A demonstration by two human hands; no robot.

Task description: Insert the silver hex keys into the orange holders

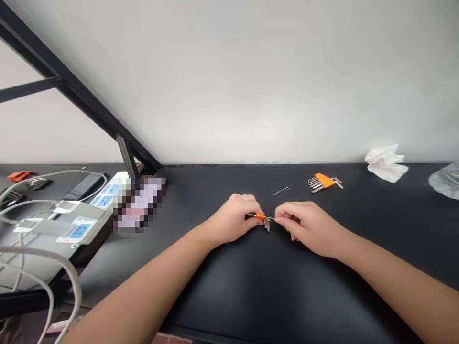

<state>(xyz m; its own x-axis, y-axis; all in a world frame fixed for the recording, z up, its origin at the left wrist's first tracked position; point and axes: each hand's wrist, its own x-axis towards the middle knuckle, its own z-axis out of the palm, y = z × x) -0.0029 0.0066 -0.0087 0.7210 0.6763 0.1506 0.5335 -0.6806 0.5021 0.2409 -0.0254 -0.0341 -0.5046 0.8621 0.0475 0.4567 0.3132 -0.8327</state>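
My left hand [238, 217] is closed around an orange hex key holder [260, 217], with short bent metal key ends [267, 224] sticking out below it. My right hand [304, 223] pinches the end of a thin metal hex key [271, 218] that reaches across to the orange holder. A single small L-shaped hex key [282, 190] lies on the black table [287, 286] just beyond my hands. Farther right on the table rests a second orange holder [324, 180] with several hex keys in it.
Crumpled white tissue [386, 163] and a clear plastic bag [446, 181] lie at the back right. To the left are white power strips [107, 198] with cables [71, 267], a blurred-out flat object [141, 203] and a black metal frame [86, 105]. A pale wall stands behind.
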